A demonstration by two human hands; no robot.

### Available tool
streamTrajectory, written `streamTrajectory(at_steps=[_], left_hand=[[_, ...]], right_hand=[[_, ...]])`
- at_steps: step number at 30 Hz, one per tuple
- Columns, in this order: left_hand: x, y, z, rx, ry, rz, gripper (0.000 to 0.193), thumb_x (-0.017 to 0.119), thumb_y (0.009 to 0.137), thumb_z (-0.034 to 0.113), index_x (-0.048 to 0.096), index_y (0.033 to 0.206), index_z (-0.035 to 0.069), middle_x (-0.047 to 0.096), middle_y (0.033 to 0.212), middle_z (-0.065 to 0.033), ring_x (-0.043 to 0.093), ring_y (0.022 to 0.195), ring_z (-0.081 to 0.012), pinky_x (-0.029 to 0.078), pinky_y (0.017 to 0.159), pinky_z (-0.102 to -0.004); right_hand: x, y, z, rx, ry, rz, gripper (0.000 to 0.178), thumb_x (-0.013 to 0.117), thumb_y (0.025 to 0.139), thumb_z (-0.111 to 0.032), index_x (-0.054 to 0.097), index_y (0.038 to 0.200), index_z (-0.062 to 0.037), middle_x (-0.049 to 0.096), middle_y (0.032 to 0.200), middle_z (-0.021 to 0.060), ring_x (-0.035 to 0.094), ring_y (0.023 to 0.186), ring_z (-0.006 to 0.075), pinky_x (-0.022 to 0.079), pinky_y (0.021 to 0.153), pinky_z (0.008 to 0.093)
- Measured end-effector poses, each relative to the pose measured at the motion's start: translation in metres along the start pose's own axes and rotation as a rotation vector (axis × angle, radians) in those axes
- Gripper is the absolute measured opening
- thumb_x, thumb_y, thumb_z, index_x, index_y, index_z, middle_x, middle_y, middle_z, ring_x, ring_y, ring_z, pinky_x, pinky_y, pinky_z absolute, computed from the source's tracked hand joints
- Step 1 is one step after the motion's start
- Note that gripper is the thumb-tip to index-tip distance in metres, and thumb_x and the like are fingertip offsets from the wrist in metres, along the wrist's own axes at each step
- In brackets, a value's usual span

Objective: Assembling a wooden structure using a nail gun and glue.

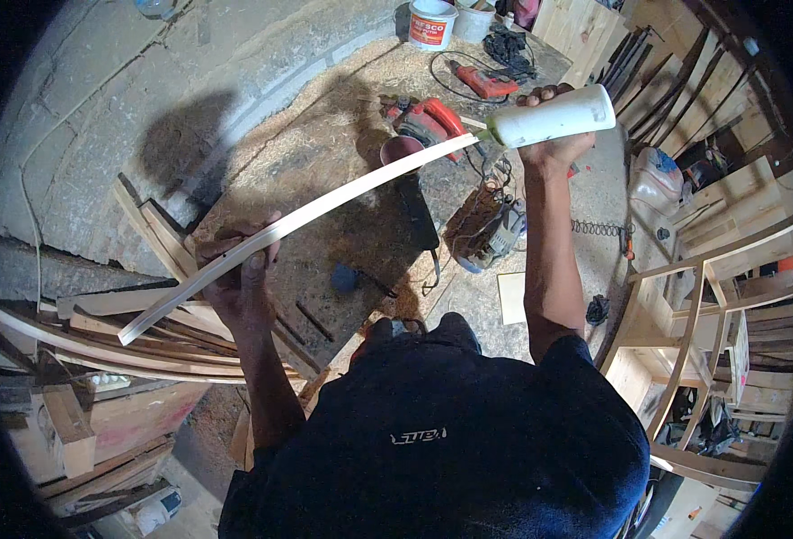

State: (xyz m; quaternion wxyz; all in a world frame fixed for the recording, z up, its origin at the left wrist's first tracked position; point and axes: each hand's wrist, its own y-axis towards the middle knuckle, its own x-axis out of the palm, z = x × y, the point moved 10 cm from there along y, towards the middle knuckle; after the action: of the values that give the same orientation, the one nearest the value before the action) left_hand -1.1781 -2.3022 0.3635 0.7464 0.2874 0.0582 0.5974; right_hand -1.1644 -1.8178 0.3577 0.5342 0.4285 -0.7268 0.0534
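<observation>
My left hand (239,274) grips a long, thin, curved strip of pale wood (324,207) near its lower end. The strip runs up and to the right. My right hand (553,144) holds a white squeeze bottle (562,115) on its side, with the nozzle touching the strip's upper end. Both arms are raised over a dusty worktable (342,242) covered in sawdust.
A red power saw (432,121) and a red drill (486,83) lie on the far floor, with a white bucket (432,22) beyond. Curved wood strips (136,337) are stacked at left. An unfinished wooden chair frame (702,296) stands at right.
</observation>
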Motion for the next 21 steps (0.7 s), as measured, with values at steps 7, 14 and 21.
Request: streamTrajectory(at_steps=[7,14,21], left_hand=[[-0.011,-0.003,0.003,0.072,-0.03,-0.037,0.021,0.065,0.093,0.003,0.053,0.11,0.005,0.06,0.113,-0.0144,0.061,0.112,-0.0243,0.057,0.093,-0.0339],[-0.123,-0.022,0.018,0.081,0.325,0.443,0.018,0.062,0.097,0.006,0.054,0.109,-0.006,0.063,0.11,-0.0186,0.064,0.104,-0.0241,0.052,0.101,-0.0382],[-0.191,-0.067,0.021,-0.168,0.437,0.635,0.023,0.068,0.096,0.015,0.058,0.094,-0.006,0.067,0.102,-0.0177,0.064,0.092,-0.0187,0.053,0.083,-0.0302]], right_hand=[[-0.03,0.008,0.003,0.014,0.025,0.033,0.039,0.042,0.093,-0.041,0.06,0.095,-0.0069,0.064,0.083,0.0145,0.063,0.079,0.0324,0.052,0.077,0.0492],[-0.186,-0.101,0.159,0.428,-0.35,0.663,0.068,0.033,0.097,-0.066,0.049,0.134,-0.0109,0.062,0.116,0.0171,0.062,0.107,0.0342,0.05,0.093,0.0561],[-0.167,-0.225,0.337,0.648,-1.597,-0.477,0.065,0.077,0.08,-0.033,0.053,0.13,-0.0006,0.063,0.115,0.0237,0.063,0.107,0.0397,0.051,0.091,0.0483]])
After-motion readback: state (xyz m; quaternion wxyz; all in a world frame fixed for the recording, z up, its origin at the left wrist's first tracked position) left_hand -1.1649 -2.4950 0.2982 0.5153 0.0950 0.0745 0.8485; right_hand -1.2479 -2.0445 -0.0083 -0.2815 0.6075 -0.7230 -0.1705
